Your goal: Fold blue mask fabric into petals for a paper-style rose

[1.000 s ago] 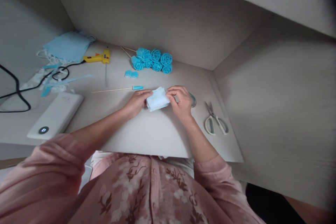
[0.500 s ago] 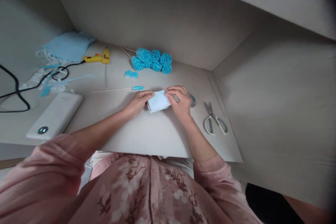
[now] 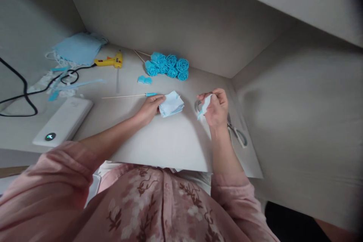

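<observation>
My left hand (image 3: 150, 109) is closed on one edge of a stack of pale blue fabric pieces (image 3: 172, 104), thumb on top. To the right, my right hand (image 3: 217, 107) pinches a single pale blue fabric piece (image 3: 206, 105), apart from the stack. Behind that piece, a roll of tape (image 3: 197, 107) on the table is partly covered. Close to my left fingers lies a thin stick (image 3: 124, 96) with a blue wrapped end. Scissors (image 3: 239, 136) with white handles rest beside my right wrist, which hides part of them.
Several blue fabric roses (image 3: 171, 66) on sticks lie at the back, near a small blue fabric piece (image 3: 145, 80). At left are a yellow glue gun (image 3: 109, 61), a pile of face masks (image 3: 78, 49), fabric scraps, a black cable and a white power bank (image 3: 64, 121).
My right hand has moved right, away from the stack, with one fabric piece in its fingers. My left hand still holds the stack. The view has shifted slightly.
</observation>
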Available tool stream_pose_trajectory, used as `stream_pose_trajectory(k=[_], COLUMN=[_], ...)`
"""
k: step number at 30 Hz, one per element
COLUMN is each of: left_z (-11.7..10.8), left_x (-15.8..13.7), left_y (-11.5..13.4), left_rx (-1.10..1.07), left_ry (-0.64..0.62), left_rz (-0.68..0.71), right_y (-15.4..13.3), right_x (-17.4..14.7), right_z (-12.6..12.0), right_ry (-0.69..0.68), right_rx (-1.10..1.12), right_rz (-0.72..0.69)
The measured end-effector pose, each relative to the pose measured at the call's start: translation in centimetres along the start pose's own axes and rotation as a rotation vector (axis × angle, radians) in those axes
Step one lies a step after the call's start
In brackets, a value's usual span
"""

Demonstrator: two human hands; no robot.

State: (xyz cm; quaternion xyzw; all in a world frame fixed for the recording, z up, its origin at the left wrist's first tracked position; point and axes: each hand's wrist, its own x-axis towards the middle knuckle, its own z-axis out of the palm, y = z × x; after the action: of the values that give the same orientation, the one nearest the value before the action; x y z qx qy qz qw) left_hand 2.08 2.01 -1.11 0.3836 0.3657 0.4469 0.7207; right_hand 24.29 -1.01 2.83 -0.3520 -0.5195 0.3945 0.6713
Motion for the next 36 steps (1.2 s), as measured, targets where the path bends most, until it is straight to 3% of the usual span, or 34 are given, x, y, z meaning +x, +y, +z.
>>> stream_pose_trajectory(k=[5, 8, 15, 19, 25, 36], left_z=[0.2, 0.5, 0.7, 0.6, 0.4, 0.0], left_x=[-0.2, -0.5, -0.7, -0.6, -0.6, -0.4], left_y=[0.1, 0.3, 0.3, 0.1, 0.0, -0.3], left_rx=[0.107, 0.185, 0.300, 0.360, 0.464, 0.575], left_ry=[-0.025, -0.023, -0.012, -0.038, -0.091, -0.138], left_rz=[0.039, 0.081, 0.150, 0.183, 0.237, 0.308], right_y=[0.5, 0.8, 0.8, 0.8, 1.0, 1.1], right_x=[-0.9, -1.4, -1.4, -1.3, -1.3, -1.1], right_z=[1.2, 2.0, 2.8, 2.6, 2.4, 2.1], right_ry=[-0.130, -0.206, -0.248, -0.261, -0.219, -0.244], right_rx=[-0.119, -0.313, -0.773, -0.829, -0.871, -0.936], right_rz=[0.106, 0.115, -0.243, -0.301, -0.207, -0.227])
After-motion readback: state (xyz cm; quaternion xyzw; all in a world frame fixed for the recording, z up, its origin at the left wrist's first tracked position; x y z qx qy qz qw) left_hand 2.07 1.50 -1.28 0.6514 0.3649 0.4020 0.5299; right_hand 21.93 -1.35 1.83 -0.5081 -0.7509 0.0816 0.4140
